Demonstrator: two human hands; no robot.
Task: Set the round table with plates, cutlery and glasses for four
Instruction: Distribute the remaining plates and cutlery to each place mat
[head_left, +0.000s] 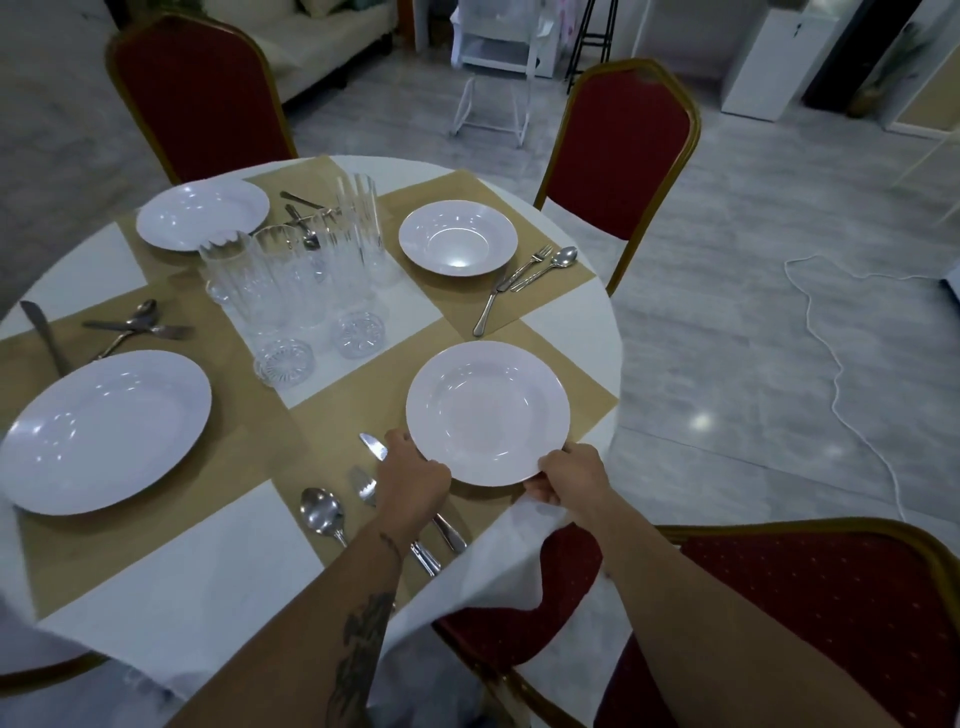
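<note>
On the round table (587, 332), a white plate (487, 413) lies on the near right tan mat. My left hand (413, 475) grips its near left rim and my right hand (566, 475) grips its near right rim. A knife (375, 446), fork (363, 486) and spoon (322, 512) lie left of this plate, partly under my left arm. Three other plates sit at the left (104, 431), far left (202, 213) and far right (457, 237), each with cutlery beside it. Several clear ribbed glasses (291, 291) stand clustered in the table's middle.
Red chairs with gold frames stand at the far left (197, 98), far right (623, 150) and near right (810, 623). The white tablecloth (488, 571) hangs over the near edge. A white cord (831, 374) trails across the grey floor at the right.
</note>
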